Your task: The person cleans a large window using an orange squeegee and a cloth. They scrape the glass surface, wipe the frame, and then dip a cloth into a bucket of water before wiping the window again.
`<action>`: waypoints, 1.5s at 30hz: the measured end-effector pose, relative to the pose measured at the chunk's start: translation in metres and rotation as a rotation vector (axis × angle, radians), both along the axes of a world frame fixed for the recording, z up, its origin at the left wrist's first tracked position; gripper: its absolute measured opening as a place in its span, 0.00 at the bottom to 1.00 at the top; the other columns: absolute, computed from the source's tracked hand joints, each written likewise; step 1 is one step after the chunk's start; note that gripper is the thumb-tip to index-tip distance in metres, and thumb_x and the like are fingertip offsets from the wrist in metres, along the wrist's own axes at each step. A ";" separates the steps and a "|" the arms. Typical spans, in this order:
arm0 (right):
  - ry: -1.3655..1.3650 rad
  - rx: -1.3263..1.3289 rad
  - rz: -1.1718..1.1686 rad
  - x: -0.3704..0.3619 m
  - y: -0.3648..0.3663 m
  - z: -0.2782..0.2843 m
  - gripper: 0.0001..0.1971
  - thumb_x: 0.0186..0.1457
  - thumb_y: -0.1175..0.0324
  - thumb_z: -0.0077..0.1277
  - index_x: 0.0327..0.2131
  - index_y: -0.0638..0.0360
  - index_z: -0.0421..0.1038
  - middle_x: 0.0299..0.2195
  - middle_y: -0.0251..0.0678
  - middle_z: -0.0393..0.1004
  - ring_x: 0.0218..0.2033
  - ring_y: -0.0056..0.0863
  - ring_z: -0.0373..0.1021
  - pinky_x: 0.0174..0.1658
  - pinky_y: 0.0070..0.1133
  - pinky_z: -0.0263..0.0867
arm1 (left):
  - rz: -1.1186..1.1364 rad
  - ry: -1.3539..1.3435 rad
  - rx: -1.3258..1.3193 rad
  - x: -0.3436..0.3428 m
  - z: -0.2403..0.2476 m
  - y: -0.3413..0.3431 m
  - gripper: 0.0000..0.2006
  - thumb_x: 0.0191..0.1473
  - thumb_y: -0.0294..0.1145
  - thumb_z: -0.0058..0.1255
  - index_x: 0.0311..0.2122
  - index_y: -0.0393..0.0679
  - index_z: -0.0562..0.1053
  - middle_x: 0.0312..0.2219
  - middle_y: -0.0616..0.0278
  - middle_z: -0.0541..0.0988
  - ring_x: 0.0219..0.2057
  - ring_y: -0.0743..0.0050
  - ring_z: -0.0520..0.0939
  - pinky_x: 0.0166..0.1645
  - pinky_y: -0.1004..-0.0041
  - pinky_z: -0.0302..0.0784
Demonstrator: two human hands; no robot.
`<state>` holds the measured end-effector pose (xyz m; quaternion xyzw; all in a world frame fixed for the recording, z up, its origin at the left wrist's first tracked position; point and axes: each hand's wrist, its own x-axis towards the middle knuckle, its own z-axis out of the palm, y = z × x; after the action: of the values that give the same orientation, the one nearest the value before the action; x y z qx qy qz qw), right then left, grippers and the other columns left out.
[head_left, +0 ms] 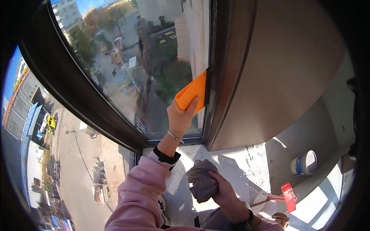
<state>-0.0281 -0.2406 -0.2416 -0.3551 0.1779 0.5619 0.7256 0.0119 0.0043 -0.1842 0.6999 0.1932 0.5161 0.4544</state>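
Observation:
My left hand (pixel 180 116) reaches up to the window and is closed round an orange hand squeegee (pixel 194 92). The squeegee has a wedge-like shape, and its dark edge meets the right side of the glass (pixel 165 77), beside the dark window frame (pixel 225 69). Lower down, in front of my body, my right hand (pixel 226 190) grips a crumpled grey cloth (pixel 203 181). The cloth is apart from the glass. A silver bracelet (pixel 175 136) and a black band (pixel 166 156) sit at my left wrist.
A wide brown panel (pixel 285 73) rises right of the window. On the floor at the right are a white bucket with a blue label (pixel 304 163) and a red tool (pixel 284 197). Outside, far below on the left, lies a street (pixel 77 161).

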 end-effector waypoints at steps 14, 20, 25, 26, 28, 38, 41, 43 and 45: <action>-0.077 -0.200 -0.060 -0.008 -0.017 -0.007 0.18 0.58 0.65 0.46 0.49 0.66 0.64 0.45 0.42 0.72 0.45 0.34 0.71 0.50 0.29 0.66 | -0.112 0.067 -0.094 0.002 -0.015 0.020 0.18 0.48 0.38 0.59 0.41 0.38 0.73 0.24 0.53 0.79 0.26 0.63 0.82 0.32 0.75 0.75; -0.108 -0.228 -0.042 -0.016 -0.014 -0.007 0.19 0.58 0.64 0.46 0.50 0.65 0.64 0.44 0.41 0.72 0.46 0.33 0.70 0.50 0.29 0.65 | -0.121 0.071 -0.075 -0.003 -0.025 0.026 0.18 0.48 0.40 0.59 0.41 0.40 0.74 0.24 0.52 0.79 0.26 0.60 0.82 0.32 0.73 0.75; -0.139 -0.275 -0.091 -0.017 -0.012 -0.004 0.19 0.58 0.64 0.46 0.49 0.66 0.64 0.44 0.41 0.73 0.44 0.34 0.71 0.49 0.28 0.66 | -0.069 0.074 -0.083 -0.005 -0.048 0.018 0.17 0.48 0.40 0.59 0.39 0.40 0.74 0.22 0.54 0.79 0.25 0.61 0.82 0.31 0.73 0.74; -0.141 -0.253 -0.092 -0.017 -0.012 -0.004 0.19 0.58 0.64 0.45 0.49 0.66 0.64 0.44 0.41 0.73 0.43 0.34 0.71 0.49 0.28 0.66 | -0.099 0.018 -0.116 -0.005 -0.052 0.019 0.17 0.48 0.40 0.59 0.38 0.39 0.74 0.22 0.54 0.79 0.25 0.62 0.82 0.31 0.73 0.74; -0.132 -0.256 -0.071 -0.017 -0.011 -0.003 0.19 0.59 0.64 0.45 0.50 0.66 0.63 0.44 0.41 0.73 0.43 0.33 0.71 0.49 0.28 0.66 | -0.142 0.092 -0.136 -0.006 -0.060 0.018 0.16 0.48 0.39 0.59 0.38 0.40 0.74 0.22 0.55 0.79 0.25 0.62 0.82 0.31 0.73 0.75; -0.095 -0.274 -0.070 -0.016 -0.002 -0.009 0.18 0.58 0.65 0.46 0.49 0.66 0.64 0.43 0.41 0.73 0.43 0.34 0.71 0.47 0.30 0.67 | -0.166 0.102 -0.199 -0.008 -0.099 0.014 0.14 0.49 0.35 0.59 0.38 0.40 0.74 0.23 0.59 0.79 0.24 0.76 0.79 0.32 0.79 0.73; -0.082 -0.313 -0.093 -0.016 -0.002 -0.010 0.17 0.58 0.66 0.46 0.48 0.66 0.64 0.43 0.42 0.73 0.43 0.34 0.71 0.47 0.30 0.67 | -0.140 0.037 -0.171 -0.005 -0.107 0.011 0.13 0.49 0.33 0.60 0.38 0.39 0.75 0.24 0.61 0.79 0.24 0.82 0.78 0.32 0.81 0.73; -0.094 -0.326 -0.101 -0.015 -0.002 -0.012 0.17 0.58 0.66 0.46 0.48 0.65 0.65 0.43 0.41 0.73 0.43 0.33 0.71 0.47 0.30 0.67 | -0.147 0.118 -0.284 -0.003 -0.111 0.014 0.13 0.49 0.33 0.60 0.38 0.39 0.75 0.25 0.61 0.79 0.24 0.81 0.78 0.32 0.80 0.73; -0.105 -0.315 -0.098 -0.015 -0.001 -0.013 0.16 0.58 0.66 0.46 0.47 0.65 0.65 0.42 0.41 0.73 0.43 0.33 0.71 0.47 0.30 0.67 | -0.126 0.067 -0.226 -0.002 -0.116 0.017 0.13 0.48 0.34 0.61 0.37 0.39 0.75 0.25 0.61 0.80 0.24 0.79 0.78 0.32 0.79 0.73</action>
<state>-0.0436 -0.2415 -0.2544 -0.4841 0.2429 0.4719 0.6957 0.0102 0.0217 -0.3005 0.6719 0.2207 0.4378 0.5551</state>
